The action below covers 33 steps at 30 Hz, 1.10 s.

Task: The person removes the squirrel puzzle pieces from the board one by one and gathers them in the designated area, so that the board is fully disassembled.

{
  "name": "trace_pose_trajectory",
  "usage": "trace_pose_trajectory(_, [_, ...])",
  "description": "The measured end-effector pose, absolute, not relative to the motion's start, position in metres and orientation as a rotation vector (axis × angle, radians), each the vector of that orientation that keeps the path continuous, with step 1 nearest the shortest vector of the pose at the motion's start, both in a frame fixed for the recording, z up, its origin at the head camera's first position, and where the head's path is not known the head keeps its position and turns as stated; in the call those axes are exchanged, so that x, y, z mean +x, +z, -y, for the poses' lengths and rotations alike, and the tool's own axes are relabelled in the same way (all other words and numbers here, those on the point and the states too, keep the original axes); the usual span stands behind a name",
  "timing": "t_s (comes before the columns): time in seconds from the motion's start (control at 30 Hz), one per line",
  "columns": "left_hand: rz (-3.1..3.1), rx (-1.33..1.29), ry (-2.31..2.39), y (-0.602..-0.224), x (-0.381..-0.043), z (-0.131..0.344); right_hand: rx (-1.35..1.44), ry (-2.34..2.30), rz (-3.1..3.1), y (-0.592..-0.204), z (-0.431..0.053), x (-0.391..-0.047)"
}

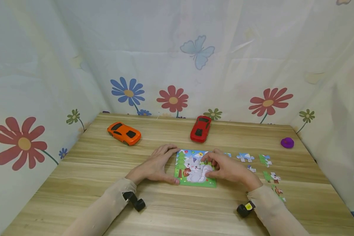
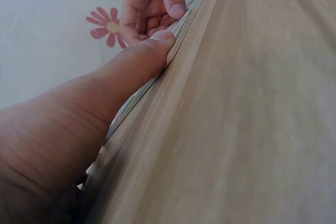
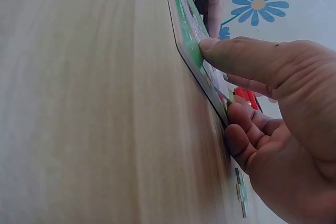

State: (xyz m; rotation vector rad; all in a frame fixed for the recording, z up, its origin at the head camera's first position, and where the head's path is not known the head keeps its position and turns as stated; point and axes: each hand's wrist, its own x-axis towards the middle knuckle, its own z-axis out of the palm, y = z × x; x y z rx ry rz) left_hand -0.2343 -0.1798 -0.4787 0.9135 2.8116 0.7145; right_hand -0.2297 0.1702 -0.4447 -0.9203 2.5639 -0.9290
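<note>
A jigsaw puzzle (image 1: 182, 164) with a pale grey squirrel lies on the table in front of me. My left hand (image 1: 157, 165) rests along its left side, fingers stretched to the far corner and thumb at the near one. Over the right part bends my right hand (image 1: 228, 168), its thumb and curled fingers pinching a puzzle piece (image 1: 206, 169) from the squirrel's tail area. In the right wrist view a thin edge of that piece (image 3: 222, 94) tilts up from the picture. The right hand hides the puzzle's far right corner.
Several loose pieces lie right of the puzzle, among them a blue sky piece (image 1: 245, 157) and a green one (image 1: 265, 160). Farther back are an orange toy car (image 1: 124, 133), a red toy car (image 1: 201, 129) and a small purple object (image 1: 287, 142). A flowered curtain (image 1: 224, 82) surrounds the table.
</note>
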Motion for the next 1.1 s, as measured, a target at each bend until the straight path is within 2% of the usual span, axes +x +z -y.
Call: trace_pose_trajectory(1.1, [-2.805,0.902,0.722,-0.4761,-0.2332,0.1784,-0.951,-0.948,-2.617,-0.4435,-0.1698,-0.2266])
